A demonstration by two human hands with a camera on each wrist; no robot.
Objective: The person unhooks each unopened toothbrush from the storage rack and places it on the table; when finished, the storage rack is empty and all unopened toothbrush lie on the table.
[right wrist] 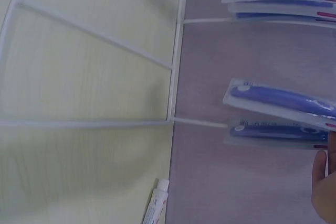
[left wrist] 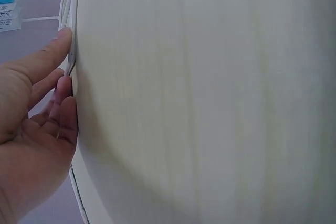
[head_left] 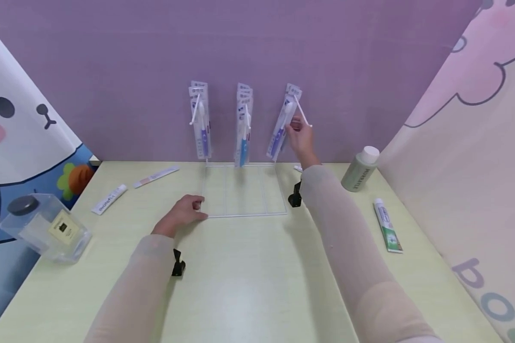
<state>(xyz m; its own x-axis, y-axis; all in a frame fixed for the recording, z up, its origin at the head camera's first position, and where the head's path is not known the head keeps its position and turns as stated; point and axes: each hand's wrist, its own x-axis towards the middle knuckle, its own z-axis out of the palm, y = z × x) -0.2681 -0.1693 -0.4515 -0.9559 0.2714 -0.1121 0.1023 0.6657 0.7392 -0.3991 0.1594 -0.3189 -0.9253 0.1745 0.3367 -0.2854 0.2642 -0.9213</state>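
Observation:
A white wire display rack (head_left: pixel 246 216) stands on the table, with packaged toothbrushes hanging from its hooks in three columns. My right hand (head_left: pixel 302 138) holds the edge of the front packaged toothbrush (head_left: pixel 279 128) on the right hook, which hangs tilted. In the right wrist view this purple-handled pack (right wrist: pixel 283 98) stands apart from another pack (right wrist: pixel 278 132) behind it. My left hand (head_left: pixel 182 213) grips the front left corner of the rack's base, thumb and fingers at the wire (left wrist: pixel 73 19). Blue-handled packs (head_left: pixel 243 138) hang in the middle, purple-handled ones (head_left: pixel 202 128) at left.
On the left lie a toothpaste tube (head_left: pixel 109 199), a slim packet (head_left: pixel 156 176) and a clear bottle with a dark cap (head_left: pixel 56 228). At right stand a green-grey bottle (head_left: pixel 359 170) and a green-white toothpaste tube (head_left: pixel 387 226). A small tube (right wrist: pixel 156 203) lies beside the rack. A purple wall rises behind.

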